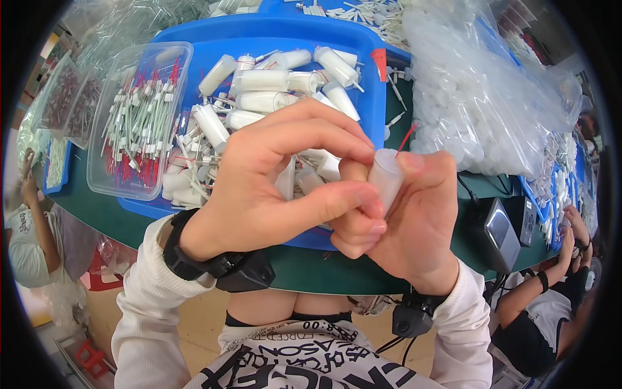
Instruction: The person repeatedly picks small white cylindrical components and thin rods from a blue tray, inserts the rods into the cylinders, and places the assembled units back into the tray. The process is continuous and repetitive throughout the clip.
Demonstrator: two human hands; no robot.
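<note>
Between my two hands, above the front of the blue tray (259, 29), is a translucent white plastic cylinder (387, 174) with a red wire rising from its top end. My right hand (424, 214) wraps round it, the thumb at its upper edge by the wire and the fingers curled below. From the other side, my left hand (259, 175) pinches it, index fingertip near the top and thumb lower down. Similar white cylinders (262, 80) with red wires and thin white stems lie heaped in the tray, partly hidden behind my left hand.
Left of the tray, a clear plastic box (97, 175) holds thin stems with white connectors and red wires. A large clear bag (479, 110) of white pieces stands at right. A dark device (495, 233) with cables sits on the green table (343, 275). Other people work at both sides.
</note>
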